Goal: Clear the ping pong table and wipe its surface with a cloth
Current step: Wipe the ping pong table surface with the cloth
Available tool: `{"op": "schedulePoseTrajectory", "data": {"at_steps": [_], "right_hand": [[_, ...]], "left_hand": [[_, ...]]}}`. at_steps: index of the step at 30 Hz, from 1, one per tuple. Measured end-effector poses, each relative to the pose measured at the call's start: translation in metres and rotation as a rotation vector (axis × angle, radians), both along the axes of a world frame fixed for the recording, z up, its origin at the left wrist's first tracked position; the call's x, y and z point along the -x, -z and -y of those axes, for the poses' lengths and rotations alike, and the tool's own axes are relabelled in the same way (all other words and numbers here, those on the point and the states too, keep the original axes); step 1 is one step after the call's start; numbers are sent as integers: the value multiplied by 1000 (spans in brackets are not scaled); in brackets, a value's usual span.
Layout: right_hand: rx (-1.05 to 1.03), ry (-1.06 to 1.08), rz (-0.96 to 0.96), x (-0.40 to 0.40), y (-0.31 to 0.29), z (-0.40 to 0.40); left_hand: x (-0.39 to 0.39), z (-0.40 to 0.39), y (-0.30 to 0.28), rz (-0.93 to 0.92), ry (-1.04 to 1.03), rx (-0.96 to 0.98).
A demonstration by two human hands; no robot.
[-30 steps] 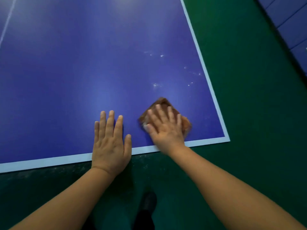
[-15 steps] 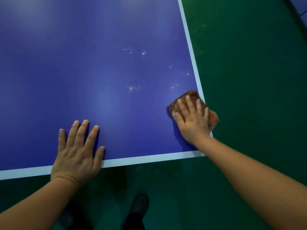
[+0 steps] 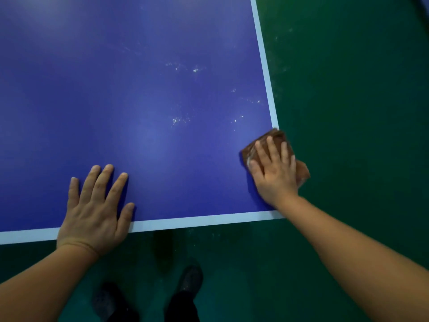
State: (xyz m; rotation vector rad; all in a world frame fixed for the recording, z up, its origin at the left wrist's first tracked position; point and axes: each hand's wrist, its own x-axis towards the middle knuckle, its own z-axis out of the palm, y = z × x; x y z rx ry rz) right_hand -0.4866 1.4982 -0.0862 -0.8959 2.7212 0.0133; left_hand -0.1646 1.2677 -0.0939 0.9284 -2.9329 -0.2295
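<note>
Blue table point(image 3: 116, 89), folded brown cloth point(image 3: 277, 138)

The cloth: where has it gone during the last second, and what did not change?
The right hand slid the brown cloth rightward, from beside the left hand to the table's right edge, which it now overhangs. The left hand stayed flat near the front edge. The white specks remain unwiped.

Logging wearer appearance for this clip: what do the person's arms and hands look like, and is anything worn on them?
Both forearms are bare, with no sleeves in view. The left hand and right hand show no gloves, rings, watch or wristbands. Nails are short and unpainted.
</note>
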Motion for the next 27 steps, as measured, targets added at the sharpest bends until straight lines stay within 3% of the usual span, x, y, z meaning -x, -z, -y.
{"op": "schedulePoseTrajectory", "data": {"at_steps": [3, 5, 8, 10, 13, 18, 23, 27], "right_hand": [[38, 99, 21, 20, 1, 13], [38, 121, -26, -6, 5, 2], [75, 15, -102, -79, 11, -29], [46, -68, -30, -96, 10, -38], [9, -133, -1, -50, 4, -13], [-39, 83, 23, 14, 0, 26], [72, -104, -101, -92, 9, 4], [107, -251, -47, -134, 13, 88]], "left_hand": [[0, -1, 0, 7, 2, -6], [-1, -1, 1, 11, 1, -14], [1, -1, -1, 16, 1, -24], [0, -2, 0, 23, 2, -26], [1, -1, -2, 15, 1, -28], [-1, -1, -3, 55, 11, -30], [-2, 0, 0, 89, 20, -35], [-5, 1, 1, 52, -33, -45]]}}
